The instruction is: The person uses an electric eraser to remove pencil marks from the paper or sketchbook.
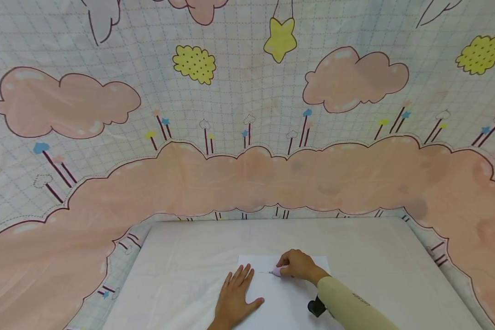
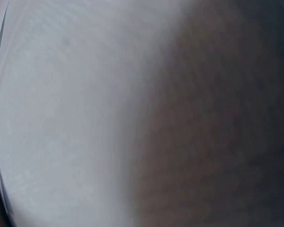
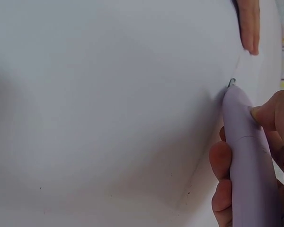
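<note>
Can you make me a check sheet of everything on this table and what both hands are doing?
Surface: a white table, with bare parts around the paper.
Job's things: a white sheet of paper lies flat on it; a lilac pen has its tip on the paper, beside a faint drawn line.
Clutter: nothing seen.
Hands: the left hand rests flat on the paper, fingers spread; the right hand grips the pen.
Cables: nothing seen; a small black device sits on the right wrist.
Surroundings: a cloth backdrop with pink clouds, yellow stars and a grid print hangs behind the table.
</note>
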Demonstrator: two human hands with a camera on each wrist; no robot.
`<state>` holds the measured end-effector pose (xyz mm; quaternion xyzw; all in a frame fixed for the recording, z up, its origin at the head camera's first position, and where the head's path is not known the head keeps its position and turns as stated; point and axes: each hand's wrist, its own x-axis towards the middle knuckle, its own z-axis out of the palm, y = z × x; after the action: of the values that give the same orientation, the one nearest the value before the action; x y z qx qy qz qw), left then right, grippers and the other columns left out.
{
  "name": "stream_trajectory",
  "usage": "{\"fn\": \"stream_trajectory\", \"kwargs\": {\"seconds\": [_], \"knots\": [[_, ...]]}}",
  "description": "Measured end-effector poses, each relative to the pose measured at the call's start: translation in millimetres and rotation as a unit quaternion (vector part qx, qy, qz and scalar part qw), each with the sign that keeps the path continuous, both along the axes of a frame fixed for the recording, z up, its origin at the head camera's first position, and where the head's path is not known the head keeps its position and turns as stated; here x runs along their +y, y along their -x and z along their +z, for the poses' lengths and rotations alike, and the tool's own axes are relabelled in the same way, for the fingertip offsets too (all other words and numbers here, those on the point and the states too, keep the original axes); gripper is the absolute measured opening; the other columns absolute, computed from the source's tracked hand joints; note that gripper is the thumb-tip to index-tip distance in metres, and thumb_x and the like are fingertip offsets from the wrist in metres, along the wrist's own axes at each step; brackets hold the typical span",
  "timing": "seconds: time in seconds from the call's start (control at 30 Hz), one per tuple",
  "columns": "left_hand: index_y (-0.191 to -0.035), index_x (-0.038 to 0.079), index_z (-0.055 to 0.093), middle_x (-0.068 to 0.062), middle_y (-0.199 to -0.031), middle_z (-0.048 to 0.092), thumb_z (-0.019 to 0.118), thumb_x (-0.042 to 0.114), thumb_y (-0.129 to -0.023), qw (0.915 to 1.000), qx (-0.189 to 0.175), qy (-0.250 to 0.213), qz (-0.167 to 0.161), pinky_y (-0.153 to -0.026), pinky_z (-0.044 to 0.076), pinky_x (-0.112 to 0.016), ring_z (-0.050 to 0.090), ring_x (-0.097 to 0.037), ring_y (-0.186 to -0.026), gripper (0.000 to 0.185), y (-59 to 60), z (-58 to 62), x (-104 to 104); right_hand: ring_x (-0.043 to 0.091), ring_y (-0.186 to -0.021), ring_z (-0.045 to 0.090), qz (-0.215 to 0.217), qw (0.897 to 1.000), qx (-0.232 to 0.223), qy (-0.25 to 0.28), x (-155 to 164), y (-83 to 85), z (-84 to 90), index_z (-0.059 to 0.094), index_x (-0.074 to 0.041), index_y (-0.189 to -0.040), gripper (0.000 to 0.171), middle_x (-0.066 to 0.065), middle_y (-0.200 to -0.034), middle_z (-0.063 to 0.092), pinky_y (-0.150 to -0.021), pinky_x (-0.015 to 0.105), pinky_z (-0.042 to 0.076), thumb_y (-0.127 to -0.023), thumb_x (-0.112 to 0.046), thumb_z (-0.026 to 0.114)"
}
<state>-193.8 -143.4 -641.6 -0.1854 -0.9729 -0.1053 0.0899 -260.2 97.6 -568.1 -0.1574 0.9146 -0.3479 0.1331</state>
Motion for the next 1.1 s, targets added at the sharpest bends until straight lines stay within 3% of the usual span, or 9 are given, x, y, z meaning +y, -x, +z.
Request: {"fn": "stream_trajectory", "kwargs": {"seconds": [0.2,0.67,1.1], "knots": [[-0.146,0.017,0.05,0.003,-0.156,0.04,0.046,0.078,-0.084,0.9998,0.02,-0.006,-0.003,-0.116,0.03,-0.048,0.036,-0.022,-0.144,0.087,0.2,-1.6,-0.4,0.008,-0.06,0.055,0.01,1.0,0.006,0.001,-5.4,1.5,-1.5,0.076,-0.011,-0.091,0.009,-0.004,-0.083,0.069,-0.052,0.023,0.048,-0.083,-0.015,0.077],[-0.148,0.018,0.047,0.004,-0.158,0.036,0.045,0.079,-0.085,0.9999,-0.008,-0.007,-0.001,-0.119,0.026,-0.048,0.032,-0.021,-0.146,0.088,-1.2,0.7,-0.1,0.01,-0.07,0.055,0.004,1.0,0.01,0.015,-6.8,-1.8,-4.2,0.076,-0.013,-0.094,0.011,-0.004,-0.089,0.068,-0.057,0.025,0.049,-0.084,-0.017,0.077],[-0.147,0.018,0.048,0.004,-0.157,0.037,0.042,0.08,-0.085,1.0,-0.005,-0.001,-0.001,-0.118,0.028,-0.049,0.034,-0.021,-0.146,0.088,0.0,-1.4,-0.8,0.005,-0.063,0.055,0.015,0.999,0.034,0.008,-8.8,-1.0,-7.0,0.076,-0.015,-0.092,0.009,-0.007,-0.087,0.071,-0.056,0.022,0.046,-0.083,-0.017,0.076]]}}
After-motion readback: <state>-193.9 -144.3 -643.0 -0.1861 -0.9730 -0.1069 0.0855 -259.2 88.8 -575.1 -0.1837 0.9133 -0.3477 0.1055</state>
